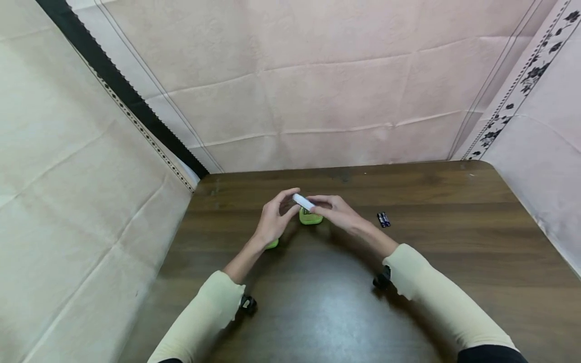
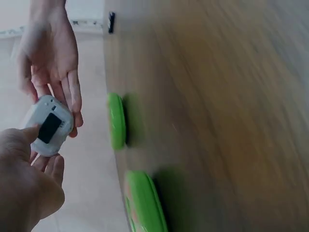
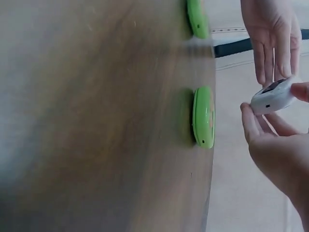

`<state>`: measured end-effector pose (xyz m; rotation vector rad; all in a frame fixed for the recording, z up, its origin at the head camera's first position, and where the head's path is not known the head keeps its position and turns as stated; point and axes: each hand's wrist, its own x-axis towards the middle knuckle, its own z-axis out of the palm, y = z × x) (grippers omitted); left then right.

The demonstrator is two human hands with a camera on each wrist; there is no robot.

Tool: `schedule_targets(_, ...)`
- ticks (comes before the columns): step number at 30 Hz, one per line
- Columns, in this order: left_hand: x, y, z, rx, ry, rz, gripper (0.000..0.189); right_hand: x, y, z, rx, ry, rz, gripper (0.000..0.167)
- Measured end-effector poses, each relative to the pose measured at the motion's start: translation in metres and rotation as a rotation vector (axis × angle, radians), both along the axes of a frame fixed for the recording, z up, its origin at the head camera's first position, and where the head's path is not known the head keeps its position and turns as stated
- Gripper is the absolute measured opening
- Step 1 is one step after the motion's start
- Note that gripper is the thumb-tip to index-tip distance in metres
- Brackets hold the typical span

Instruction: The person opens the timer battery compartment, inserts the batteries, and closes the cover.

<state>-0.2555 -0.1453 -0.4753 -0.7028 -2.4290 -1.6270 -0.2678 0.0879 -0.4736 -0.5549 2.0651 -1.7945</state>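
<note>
Both hands hold a small white rounded device [image 1: 303,202] up over the far part of the table. A dark rectangle [image 2: 49,128] shows on one of its faces in the left wrist view. My left hand [image 1: 273,218] grips one side, its thumb lying on that face. From the other side my right hand [image 1: 338,212] pinches it, with the thumb [image 3: 300,91] on top and fingertips at the lower edge. Below the hands a green rounded device [image 1: 310,218] rests on the table. A second green device [image 2: 146,203] is partly hidden behind the left hand in the head view.
Two dark blue batteries [image 1: 383,219] lie side by side to the right of the right hand. The brown wooden table [image 1: 308,312] ends at a back edge just beyond the hands, and pale patterned cloth [image 1: 336,101] hangs behind it and at both sides.
</note>
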Motion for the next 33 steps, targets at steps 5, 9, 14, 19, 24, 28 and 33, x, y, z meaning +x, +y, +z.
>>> schedule_targets(5,0.011,0.015,0.010,0.048,-0.056,-0.035,0.046,0.022,0.012,0.008,-0.234,-0.168,0.065,0.055)
schedule_targets(9,0.022,0.024,0.016,0.077,-0.161,-0.053,0.038,0.043,0.020,0.013,-0.288,-0.175,0.088,0.051)
schedule_targets(14,0.037,0.031,0.020,0.109,-0.238,-0.063,0.032,0.069,0.031,0.020,-0.039,0.051,-0.064,0.038)
schedule_targets(19,0.051,0.038,0.024,0.108,-0.253,-0.042,0.032,0.088,0.034,0.028,0.172,0.276,-0.224,0.029)
schedule_targets(24,0.066,0.044,0.030,0.097,-0.243,-0.045,0.032,0.099,0.034,0.033,0.172,0.277,-0.277,0.027)
schedule_targets(28,0.076,0.047,0.035,0.089,-0.238,-0.032,0.035,0.105,0.037,0.036,0.187,0.261,-0.287,0.023)
schedule_targets(33,0.084,0.050,0.039,0.066,-0.207,-0.001,0.038,0.109,0.037,0.040,0.183,0.271,-0.287,0.021)
